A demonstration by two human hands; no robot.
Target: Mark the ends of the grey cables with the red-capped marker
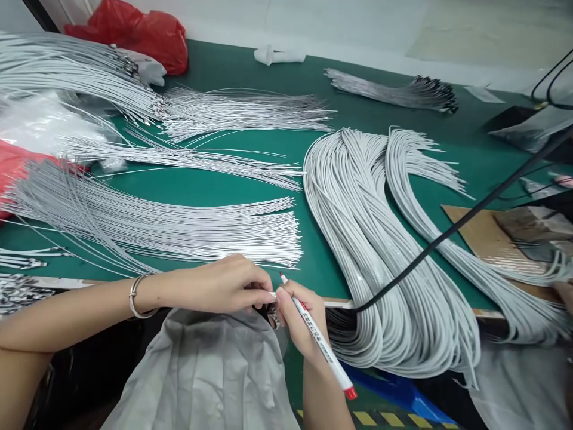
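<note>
My right hand (301,313) is closed around a white marker pen (322,344) with red ends. The pen slants, its red tip pointing up and away and its other end toward my forearm. Directly to its left, my left hand (235,285) has thumb and fingers pinched together on a small white piece (273,294), mostly hidden by the fingertips. The right thumb and finger meet that piece from the other side. Both hands are at the table's front edge, above a grey cloth (210,370) on my lap. Just beyond them lies a wide bundle of thin white wires (250,230).
Thick bundles of pale grey cable (380,257) hang over the front edge at right, crossed by a black cord (430,248). More wire bundles (250,113) and a red bag (143,36) lie at back left. Cardboard (478,230) lies at right, near another person's hand (564,292).
</note>
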